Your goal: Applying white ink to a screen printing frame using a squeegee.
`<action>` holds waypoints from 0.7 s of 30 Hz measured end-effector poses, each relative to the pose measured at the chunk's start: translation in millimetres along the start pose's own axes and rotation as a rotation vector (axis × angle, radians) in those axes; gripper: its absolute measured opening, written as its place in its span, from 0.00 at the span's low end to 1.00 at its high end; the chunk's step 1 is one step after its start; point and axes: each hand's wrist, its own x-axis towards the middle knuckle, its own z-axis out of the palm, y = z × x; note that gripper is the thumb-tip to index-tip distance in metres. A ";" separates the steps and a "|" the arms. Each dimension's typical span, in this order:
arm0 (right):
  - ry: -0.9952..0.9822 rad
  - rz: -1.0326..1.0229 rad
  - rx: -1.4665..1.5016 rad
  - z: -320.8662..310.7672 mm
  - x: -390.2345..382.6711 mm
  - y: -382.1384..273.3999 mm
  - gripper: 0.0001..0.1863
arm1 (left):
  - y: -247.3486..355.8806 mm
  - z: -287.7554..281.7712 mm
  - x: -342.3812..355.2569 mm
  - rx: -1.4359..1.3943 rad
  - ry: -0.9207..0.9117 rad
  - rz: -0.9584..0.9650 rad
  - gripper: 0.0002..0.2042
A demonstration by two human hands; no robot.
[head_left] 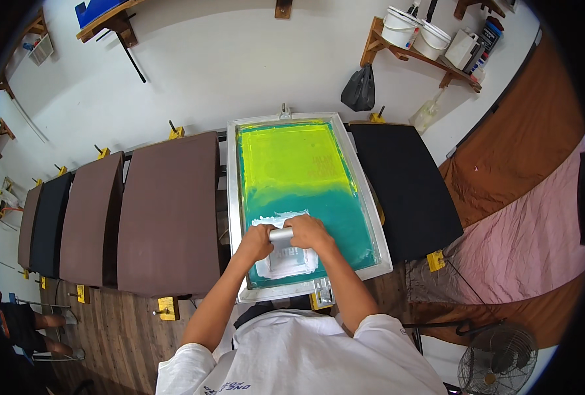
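Note:
A screen-printing frame (369, 220) with a pale metal border lies in front of me. Its mesh is yellow-green at the far part and teal at the near part. Over the near part, white ink (266, 266) forms a rough-edged rectangle. My left hand (256, 242) and my right hand (309, 233) are both closed on a squeegee (281, 234), one at each end of its pale handle. Its blade edge is hidden under the hands and handle. Faint lettering shows in the white patch just below it.
Brown-covered boards (167, 210) stand in a row to the left, and a black board (401, 184) is on the right. Yellow clamps (168, 308) stick out along the near side. A wall shelf (431, 59) holds white buckets. A fan (497, 359) stands at lower right; another person's legs (45, 322) show at lower left.

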 end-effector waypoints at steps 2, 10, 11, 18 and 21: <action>0.017 -0.006 0.048 2.6 -4.2 1.3 0.20 | 7.0 -1.7 -4.2 0.021 -0.012 -0.007 0.22; 0.097 -0.041 0.027 28.5 -64.4 -7.5 0.21 | 30.9 22.8 -59.3 -0.092 0.025 -0.110 0.24; 0.061 -0.008 0.034 27.6 -72.6 -12.1 0.23 | 32.8 27.8 -67.3 -0.122 0.057 -0.115 0.23; 0.026 0.043 0.074 33.5 -105.9 -19.1 0.26 | 50.5 28.8 -95.1 -0.159 0.000 -0.121 0.22; -0.046 0.066 0.030 33.5 -106.8 -17.4 0.32 | 48.1 31.4 -94.3 -0.154 0.021 -0.077 0.22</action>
